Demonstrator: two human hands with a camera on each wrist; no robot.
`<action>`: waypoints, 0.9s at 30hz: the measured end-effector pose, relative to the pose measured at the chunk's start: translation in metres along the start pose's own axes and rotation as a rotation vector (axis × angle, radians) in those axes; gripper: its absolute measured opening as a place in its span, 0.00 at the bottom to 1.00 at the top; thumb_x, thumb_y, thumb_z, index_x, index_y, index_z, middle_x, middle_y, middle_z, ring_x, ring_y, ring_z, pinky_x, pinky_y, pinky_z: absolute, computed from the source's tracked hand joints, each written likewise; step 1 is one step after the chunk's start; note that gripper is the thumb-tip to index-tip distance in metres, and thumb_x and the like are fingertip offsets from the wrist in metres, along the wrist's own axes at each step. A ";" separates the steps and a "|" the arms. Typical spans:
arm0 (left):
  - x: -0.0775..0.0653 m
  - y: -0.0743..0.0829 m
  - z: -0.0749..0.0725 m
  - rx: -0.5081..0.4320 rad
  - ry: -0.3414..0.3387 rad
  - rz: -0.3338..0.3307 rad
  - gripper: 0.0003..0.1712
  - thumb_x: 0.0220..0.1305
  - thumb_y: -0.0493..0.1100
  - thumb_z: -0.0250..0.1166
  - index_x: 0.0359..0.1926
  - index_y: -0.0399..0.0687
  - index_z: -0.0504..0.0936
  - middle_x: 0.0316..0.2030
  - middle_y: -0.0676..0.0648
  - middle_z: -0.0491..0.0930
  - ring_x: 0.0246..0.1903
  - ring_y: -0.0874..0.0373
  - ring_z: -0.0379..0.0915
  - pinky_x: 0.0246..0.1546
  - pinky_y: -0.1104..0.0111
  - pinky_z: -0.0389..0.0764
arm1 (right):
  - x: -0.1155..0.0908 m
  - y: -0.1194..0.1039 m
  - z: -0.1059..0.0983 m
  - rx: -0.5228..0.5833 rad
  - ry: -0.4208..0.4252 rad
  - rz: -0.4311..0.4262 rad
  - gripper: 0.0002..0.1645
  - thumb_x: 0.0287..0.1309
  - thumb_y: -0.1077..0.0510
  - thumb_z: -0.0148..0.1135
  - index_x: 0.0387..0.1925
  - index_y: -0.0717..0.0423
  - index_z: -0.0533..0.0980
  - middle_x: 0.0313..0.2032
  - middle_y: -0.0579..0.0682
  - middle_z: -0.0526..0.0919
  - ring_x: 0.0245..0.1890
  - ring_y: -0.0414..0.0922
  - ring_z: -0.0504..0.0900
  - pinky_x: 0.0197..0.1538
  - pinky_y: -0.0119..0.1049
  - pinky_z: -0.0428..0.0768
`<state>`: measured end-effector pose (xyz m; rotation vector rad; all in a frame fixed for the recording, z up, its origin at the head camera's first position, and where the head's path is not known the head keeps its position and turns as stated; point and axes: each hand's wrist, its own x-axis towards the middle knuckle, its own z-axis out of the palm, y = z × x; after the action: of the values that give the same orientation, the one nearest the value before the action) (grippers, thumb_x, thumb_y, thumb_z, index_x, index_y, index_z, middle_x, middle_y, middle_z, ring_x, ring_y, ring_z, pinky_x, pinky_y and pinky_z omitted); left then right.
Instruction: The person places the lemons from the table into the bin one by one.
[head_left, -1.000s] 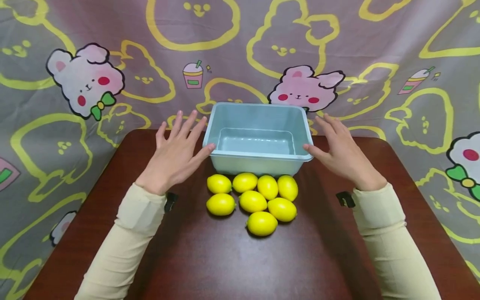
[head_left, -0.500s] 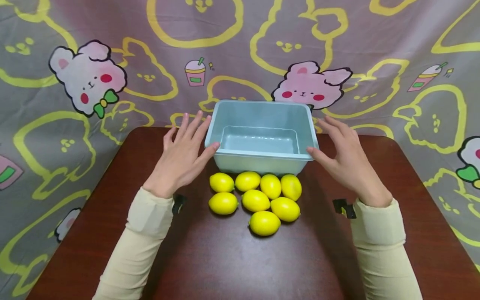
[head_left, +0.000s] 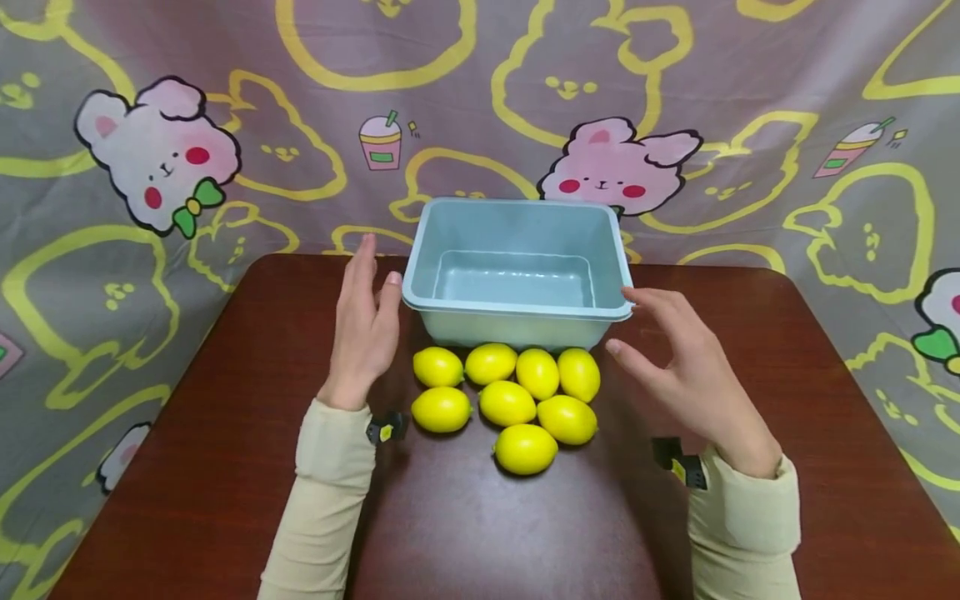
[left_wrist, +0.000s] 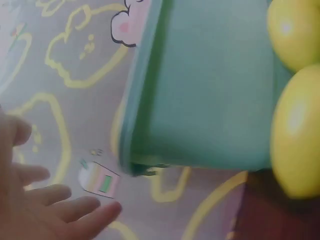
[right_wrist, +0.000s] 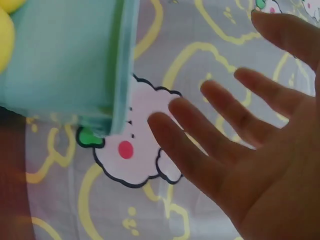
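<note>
A light blue plastic basin point(head_left: 517, 327) stands upright at the back of the table, with nothing inside it. Right in front of it lie several yellow lemons point(head_left: 507, 404) in a loose cluster. My left hand point(head_left: 363, 337) is beside the basin's left end, fingers extended; the left wrist view shows a gap between the fingers point(left_wrist: 82, 212) and the basin. Near the front right corner is my right hand point(head_left: 693, 375), thumb apart from the fingers. The right wrist view shows its spread fingers point(right_wrist: 192, 155) clear of the basin wall. Both hands hold nothing.
The dark brown table point(head_left: 225, 433) has rounded back corners. A patterned cloth point(head_left: 450, 75) with rabbits and yellow outlines hangs behind the basin and along both sides. Each wrist wears a small black strap device point(head_left: 386, 428).
My left hand has turned more edge-on, its fingers drawn together. The right hand has come down and toward me from the basin's right side. Basin and lemons stay in place on the table.
</note>
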<state>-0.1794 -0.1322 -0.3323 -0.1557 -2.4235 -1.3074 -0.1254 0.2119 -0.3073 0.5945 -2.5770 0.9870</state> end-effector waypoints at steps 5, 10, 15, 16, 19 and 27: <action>-0.005 -0.010 0.013 -0.130 0.065 -0.069 0.33 0.73 0.48 0.48 0.75 0.52 0.53 0.73 0.50 0.55 0.70 0.51 0.59 0.66 0.54 0.67 | -0.005 0.005 0.013 0.033 -0.143 0.046 0.37 0.54 0.61 0.69 0.66 0.51 0.67 0.59 0.52 0.71 0.54 0.47 0.72 0.56 0.38 0.75; -0.008 -0.019 0.022 -0.174 0.056 -0.114 0.32 0.73 0.49 0.48 0.75 0.57 0.53 0.73 0.52 0.55 0.70 0.53 0.59 0.65 0.56 0.68 | -0.009 0.012 0.029 0.012 -0.290 0.101 0.35 0.56 0.58 0.68 0.64 0.52 0.67 0.60 0.53 0.69 0.56 0.50 0.70 0.57 0.54 0.73; -0.009 -0.026 0.027 -0.204 0.049 -0.150 0.32 0.73 0.48 0.48 0.75 0.56 0.54 0.73 0.51 0.55 0.70 0.52 0.59 0.65 0.57 0.68 | -0.011 0.015 0.043 -0.051 -0.407 0.098 0.34 0.56 0.57 0.68 0.63 0.54 0.69 0.57 0.55 0.69 0.55 0.53 0.69 0.54 0.52 0.74; -0.009 -0.027 0.028 -0.205 0.046 -0.152 0.32 0.73 0.48 0.48 0.75 0.56 0.54 0.73 0.51 0.55 0.70 0.53 0.59 0.65 0.57 0.68 | -0.011 0.014 0.046 -0.058 -0.426 0.092 0.33 0.55 0.57 0.68 0.63 0.54 0.69 0.57 0.56 0.69 0.54 0.53 0.69 0.53 0.51 0.74; -0.007 -0.029 0.031 -0.201 0.031 -0.150 0.32 0.73 0.47 0.48 0.75 0.55 0.53 0.73 0.50 0.55 0.70 0.53 0.59 0.65 0.58 0.69 | -0.012 0.009 0.056 -0.063 -0.484 0.102 0.34 0.53 0.57 0.69 0.62 0.52 0.71 0.57 0.55 0.69 0.51 0.52 0.69 0.49 0.46 0.74; -0.004 -0.031 0.037 -0.198 -0.006 -0.150 0.33 0.73 0.45 0.49 0.75 0.50 0.53 0.72 0.45 0.56 0.68 0.50 0.61 0.62 0.56 0.71 | -0.013 -0.002 0.073 -0.100 -0.528 0.132 0.33 0.45 0.61 0.72 0.57 0.49 0.75 0.53 0.48 0.69 0.51 0.51 0.67 0.46 0.41 0.74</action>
<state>-0.1947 -0.1190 -0.3762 -0.0312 -2.3452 -1.6151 -0.1238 0.1639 -0.3640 0.7475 -3.1415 0.8159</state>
